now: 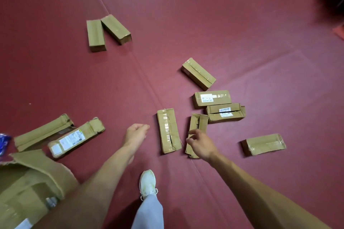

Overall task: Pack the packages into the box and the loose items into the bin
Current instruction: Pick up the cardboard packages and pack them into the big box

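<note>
Head view: small cardboard packages lie scattered on the dark red floor (242,24), one taped package (168,131) lying between the two hands. The left hand (136,133) hovers above the floor with its grip loosely curled and empty; the right hand (202,144) hangs over a torn package (197,122), grip spread apart, holding nothing. The open box (37,171) sits at lower left, two labelled packages (74,138) just beside it
</note>
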Motion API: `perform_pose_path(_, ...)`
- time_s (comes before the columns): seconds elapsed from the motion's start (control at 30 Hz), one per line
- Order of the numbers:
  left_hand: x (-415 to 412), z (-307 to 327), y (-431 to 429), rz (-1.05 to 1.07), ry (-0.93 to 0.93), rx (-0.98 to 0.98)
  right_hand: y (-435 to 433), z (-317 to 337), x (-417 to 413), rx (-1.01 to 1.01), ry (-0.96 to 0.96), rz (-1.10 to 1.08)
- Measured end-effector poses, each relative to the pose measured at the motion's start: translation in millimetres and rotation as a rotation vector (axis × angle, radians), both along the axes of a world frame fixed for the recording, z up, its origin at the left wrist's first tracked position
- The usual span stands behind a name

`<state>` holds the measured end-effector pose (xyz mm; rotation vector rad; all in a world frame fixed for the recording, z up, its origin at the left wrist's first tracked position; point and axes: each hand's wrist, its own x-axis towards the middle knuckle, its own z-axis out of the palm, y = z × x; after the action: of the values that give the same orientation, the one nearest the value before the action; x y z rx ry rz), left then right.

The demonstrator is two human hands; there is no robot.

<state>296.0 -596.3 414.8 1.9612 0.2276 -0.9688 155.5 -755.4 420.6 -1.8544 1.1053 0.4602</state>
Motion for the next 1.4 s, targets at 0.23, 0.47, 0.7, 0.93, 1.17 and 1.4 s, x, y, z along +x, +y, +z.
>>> perform_pose_path(0.23,13,-112,-60,-0.005,0.050,0.237,-35,-125,18,0.025,-0.025,-0.076)
perform_pose_path(0.47,-1,-264,-93,-0.112,0.028,0.343,-53,-291,4,0.044,0.082,0.077)
perform_pose_path(0.7,-27,-449,-89,-0.297,-0.051,0.256,-58,-479,8,0.045,0.130,0.192)
perform_pose_path(0.93,-34,-518,-73,-0.220,0.183,0.314,-48,-551,16,-0.024,0.094,-0.056)
perform_pose_path(1.17,-40,-500,-112,0.021,0.288,0.260,-59,-534,6,0.205,0.034,-0.275)
perform_pose_path(1.4,-32,-451,-153,0.028,0.292,0.235,-113,-486,-20,0.374,0.009,-0.196)
